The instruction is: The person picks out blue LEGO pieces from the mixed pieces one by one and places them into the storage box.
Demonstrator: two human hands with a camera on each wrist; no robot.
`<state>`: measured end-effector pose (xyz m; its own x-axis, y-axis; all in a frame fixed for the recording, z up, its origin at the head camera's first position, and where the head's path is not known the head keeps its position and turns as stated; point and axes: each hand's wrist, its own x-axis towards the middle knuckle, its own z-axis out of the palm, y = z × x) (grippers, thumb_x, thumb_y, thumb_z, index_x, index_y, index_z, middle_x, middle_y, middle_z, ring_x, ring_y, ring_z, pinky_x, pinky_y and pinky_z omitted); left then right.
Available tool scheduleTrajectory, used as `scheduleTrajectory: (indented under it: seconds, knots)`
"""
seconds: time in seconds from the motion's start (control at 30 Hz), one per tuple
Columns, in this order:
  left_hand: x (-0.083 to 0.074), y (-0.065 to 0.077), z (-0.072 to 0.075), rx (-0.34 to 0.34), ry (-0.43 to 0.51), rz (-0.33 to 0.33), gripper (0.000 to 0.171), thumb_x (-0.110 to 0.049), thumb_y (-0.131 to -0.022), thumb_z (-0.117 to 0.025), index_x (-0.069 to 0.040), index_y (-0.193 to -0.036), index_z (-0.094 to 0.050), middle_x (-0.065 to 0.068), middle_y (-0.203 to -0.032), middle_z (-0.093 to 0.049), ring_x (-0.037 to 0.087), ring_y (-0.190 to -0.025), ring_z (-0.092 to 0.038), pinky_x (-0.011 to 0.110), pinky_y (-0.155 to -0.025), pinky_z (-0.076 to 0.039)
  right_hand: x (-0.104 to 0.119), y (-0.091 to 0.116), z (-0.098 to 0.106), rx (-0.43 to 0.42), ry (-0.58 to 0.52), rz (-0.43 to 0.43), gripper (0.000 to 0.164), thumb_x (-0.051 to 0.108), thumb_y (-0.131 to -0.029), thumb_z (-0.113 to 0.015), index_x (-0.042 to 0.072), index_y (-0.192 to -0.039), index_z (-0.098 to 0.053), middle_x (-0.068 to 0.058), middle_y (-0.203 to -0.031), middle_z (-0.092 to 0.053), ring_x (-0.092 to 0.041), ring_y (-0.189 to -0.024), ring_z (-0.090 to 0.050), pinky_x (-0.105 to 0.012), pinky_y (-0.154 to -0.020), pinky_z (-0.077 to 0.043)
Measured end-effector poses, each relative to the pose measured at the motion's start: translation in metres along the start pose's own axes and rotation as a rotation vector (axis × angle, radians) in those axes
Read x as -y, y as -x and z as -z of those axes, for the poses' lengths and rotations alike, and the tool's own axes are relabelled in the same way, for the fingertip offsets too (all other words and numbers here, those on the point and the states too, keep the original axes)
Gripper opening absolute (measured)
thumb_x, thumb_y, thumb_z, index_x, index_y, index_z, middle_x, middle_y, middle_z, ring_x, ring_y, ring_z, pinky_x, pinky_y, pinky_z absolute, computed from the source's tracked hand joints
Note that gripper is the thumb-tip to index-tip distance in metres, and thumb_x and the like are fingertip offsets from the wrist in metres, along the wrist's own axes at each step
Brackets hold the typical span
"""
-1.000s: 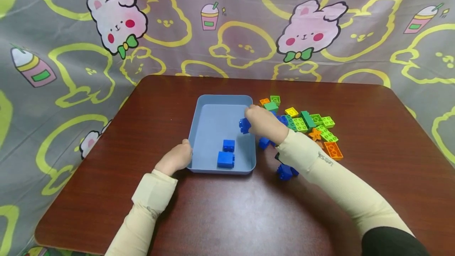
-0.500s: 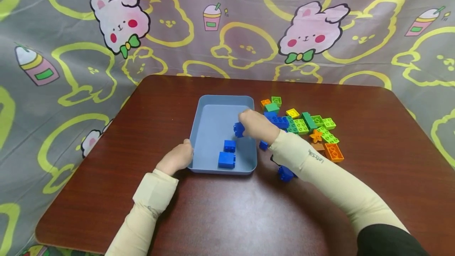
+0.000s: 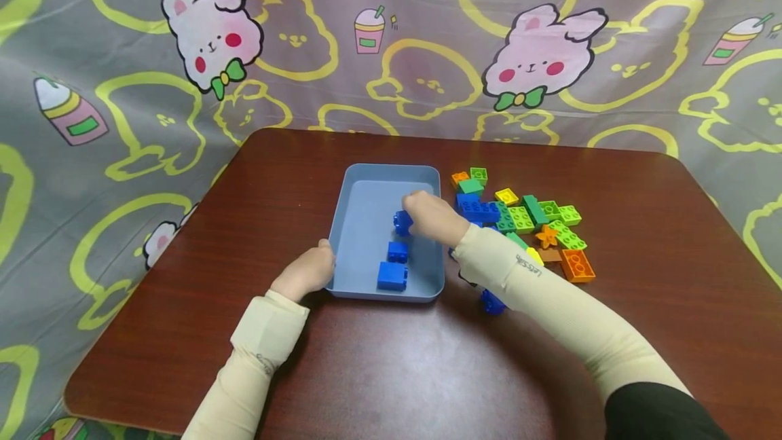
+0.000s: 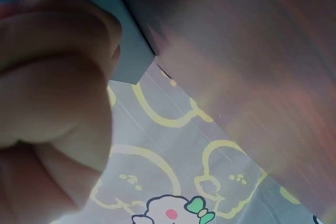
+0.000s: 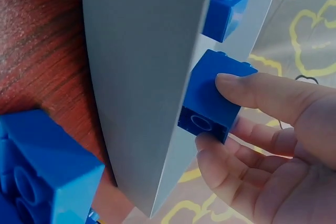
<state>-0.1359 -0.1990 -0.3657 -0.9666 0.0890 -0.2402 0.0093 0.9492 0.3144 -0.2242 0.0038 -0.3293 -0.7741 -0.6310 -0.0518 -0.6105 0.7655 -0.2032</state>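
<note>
My right hand (image 3: 436,217) is over the right part of a grey-blue tray (image 3: 366,206) and pinches a blue building brick (image 3: 401,223). In the right wrist view, the thumb lies on one face of that brick (image 5: 209,90) and fingers hold its other side, its hollow underside partly showing. A small blue brick (image 3: 398,251) and a larger blue brick (image 3: 392,276) lie inside the tray, toward its near end. At the tray's left near side, my left hand (image 3: 305,270) grips the wall with curled fingers; the left wrist view shows the tray wall (image 4: 131,51) beside them.
Right of the tray lies a spread of bricks: blue bricks (image 3: 479,210), green bricks (image 3: 533,210), a yellow brick (image 3: 506,196), an orange brick (image 3: 577,265) and an orange flower piece (image 3: 547,236). Another blue brick (image 3: 492,302) sits by my right forearm. A patterned cloth (image 3: 427,73) hangs behind the table (image 3: 379,372).
My right hand has moved left and slightly nearer with the blue brick, from the tray's right wall to over its inside. The left hand keeps its grip on the tray.
</note>
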Motion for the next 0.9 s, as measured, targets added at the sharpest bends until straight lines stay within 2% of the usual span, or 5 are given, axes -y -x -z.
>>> scheduleTrajectory:
  seconds: [0.33, 0.63, 0.9]
  knots:
    - [0.000, 0.000, 0.001, -0.014, -0.004, -0.006, 0.035, -0.007, -0.093, -0.035, 0.021, -0.114, -0.032, 0.026, -0.080, -0.057, 0.032, -0.079, -0.058, 0.043, -0.074, -0.045, 0.000, -0.004, -0.003, 0.013, 0.008, 0.001, 0.030, 0.009, -0.076, -0.071, -0.001, -0.102, -0.059, -0.013, -0.091, -0.057, -0.021, -0.080, -0.056, -0.031, -0.072, -0.049]
    - [-0.002, 0.000, 0.001, 0.011, 0.012, 0.032, 0.033, -0.008, -0.094, -0.034, 0.018, -0.114, -0.033, 0.021, -0.078, -0.055, 0.027, -0.076, -0.056, 0.042, -0.073, -0.045, 0.007, -0.007, -0.006, 0.027, -0.007, 0.004, 0.030, 0.010, -0.076, -0.071, 0.000, -0.102, -0.060, -0.013, -0.092, -0.058, -0.021, -0.081, -0.056, -0.031, -0.073, -0.049]
    - [0.006, -0.008, -0.006, 0.004, -0.009, 0.037, 0.027, -0.008, -0.093, -0.033, 0.015, -0.108, -0.035, 0.020, -0.076, -0.056, 0.026, -0.073, -0.057, 0.041, -0.069, -0.046, 0.012, -0.009, -0.007, 0.034, -0.012, -0.010, 0.031, 0.010, -0.076, -0.071, 0.001, -0.104, -0.059, -0.013, -0.094, -0.058, -0.021, -0.083, -0.056, -0.032, -0.074, -0.049]
